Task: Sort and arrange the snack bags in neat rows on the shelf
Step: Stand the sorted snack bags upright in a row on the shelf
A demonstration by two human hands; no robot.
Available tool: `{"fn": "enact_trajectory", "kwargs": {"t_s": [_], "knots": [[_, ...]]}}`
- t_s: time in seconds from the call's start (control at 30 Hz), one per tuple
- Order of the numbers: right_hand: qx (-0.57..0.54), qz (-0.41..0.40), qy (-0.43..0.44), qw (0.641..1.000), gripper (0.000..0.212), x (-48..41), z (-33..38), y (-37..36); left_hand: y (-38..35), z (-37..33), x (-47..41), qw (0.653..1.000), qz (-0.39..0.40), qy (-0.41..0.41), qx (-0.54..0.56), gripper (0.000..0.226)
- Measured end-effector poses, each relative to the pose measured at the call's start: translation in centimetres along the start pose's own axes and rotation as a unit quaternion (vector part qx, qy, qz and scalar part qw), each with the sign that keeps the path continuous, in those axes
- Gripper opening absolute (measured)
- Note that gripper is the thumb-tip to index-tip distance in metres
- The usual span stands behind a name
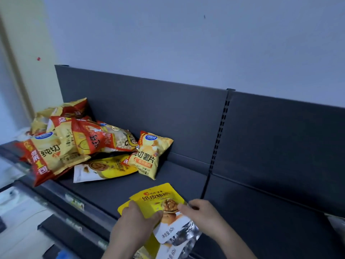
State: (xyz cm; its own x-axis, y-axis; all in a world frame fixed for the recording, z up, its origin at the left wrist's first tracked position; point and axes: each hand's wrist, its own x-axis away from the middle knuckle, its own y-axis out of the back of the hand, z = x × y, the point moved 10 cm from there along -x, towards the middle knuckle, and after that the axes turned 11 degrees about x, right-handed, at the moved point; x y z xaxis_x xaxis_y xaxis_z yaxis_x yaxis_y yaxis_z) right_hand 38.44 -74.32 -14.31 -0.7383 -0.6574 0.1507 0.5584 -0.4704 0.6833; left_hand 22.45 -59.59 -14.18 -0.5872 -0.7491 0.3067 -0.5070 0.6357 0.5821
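Bottom centre of frame: left hand (133,221) is gripping a yellow walnut bag (158,200), fingers (133,204) curling round its left edge and thumb lying on its face. Right hand (203,214) is pinching the bag's right edge. More bags (183,235) are showing beneath it. Chip bags (78,139) are lying piled at middle left on the dark shelf (186,176), partly covering a second walnut bag (104,168).
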Motion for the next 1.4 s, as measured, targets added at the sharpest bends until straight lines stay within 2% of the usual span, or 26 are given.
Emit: {"fn": "enact_trajectory", "kwargs": {"t_s": [0.07,0.13,0.17,0.3,0.37,0.53,0.67,0.93,1.0,1.03,1.13,1.2,1.27,1.4], "knots": [[0.012,0.025,-0.003,1.0,0.044,-0.4,0.3,-1.1,0.5,0.7,0.5,1.0,-0.01,0.001,-0.001,0.085],[-0.004,0.04,-0.003,0.999,0.055,-0.6,0.3,-1.8,0.4,1.5,1.0,1.0,-0.015,0.027,0.003,0.082],[-0.017,0.043,-0.002,0.999,0.063,-0.7,0.2,-2.1,0.2,1.7,1.3,0.999,-0.014,0.037,0.019,0.078],[-0.021,0.047,0.006,0.999,0.061,-0.3,0.4,-2.2,-0.3,1.2,2.2,0.997,-0.017,0.02,0.079,0.049],[-0.019,0.027,0.014,0.999,0.07,-0.5,0.5,-1.8,0.0,0.6,2.4,0.994,-0.039,-0.01,0.105,0.033],[-0.065,-0.008,0.066,0.996,0.062,0.3,3.4,-0.2,2.9,-2.3,3.3,0.97,-0.109,-0.126,0.176,0.008],[-0.094,-0.016,0.103,0.99,0.064,-0.4,7.0,-0.1,6.4,-4.0,2.6,0.955,-0.159,-0.177,0.177,0.04],[-0.083,-0.052,0.17,0.98,0.063,-6.6,18.3,1.3,15.6,-9.5,-2.3,0.934,-0.217,-0.243,0.144,0.034],[-0.059,-0.049,0.174,0.982,0.061,-9.2,21.7,1.6,18.5,-10.9,-4.2,0.936,-0.235,-0.235,0.115,0.043],[-0.051,-0.045,0.173,0.983,0.059,-10.5,23.3,1.7,19.9,-11.4,-5.3,0.939,-0.236,-0.227,0.104,0.044],[-0.038,-0.03,0.161,0.986,0.049,-14.8,27.4,1.0,23.8,-12.7,-9.1,0.944,-0.232,-0.214,0.095,0.021],[-0.028,-0.036,0.158,0.986,0.048,-17.5,29.8,0.4,25.9,-13.2,-11.7,0.95,-0.225,-0.203,0.08,0.025],[-0.021,-0.034,0.147,0.988,0.048,-20.0,31.5,-0.6,27.5,-13.2,-14.4,0.957,-0.214,-0.188,0.056,0.043],[0.018,-0.026,0.112,0.993,0.042,-24.1,32.4,-3.2,28.3,-12.4,-19.6,0.972,-0.165,-0.168,0.019,0.057]]}}
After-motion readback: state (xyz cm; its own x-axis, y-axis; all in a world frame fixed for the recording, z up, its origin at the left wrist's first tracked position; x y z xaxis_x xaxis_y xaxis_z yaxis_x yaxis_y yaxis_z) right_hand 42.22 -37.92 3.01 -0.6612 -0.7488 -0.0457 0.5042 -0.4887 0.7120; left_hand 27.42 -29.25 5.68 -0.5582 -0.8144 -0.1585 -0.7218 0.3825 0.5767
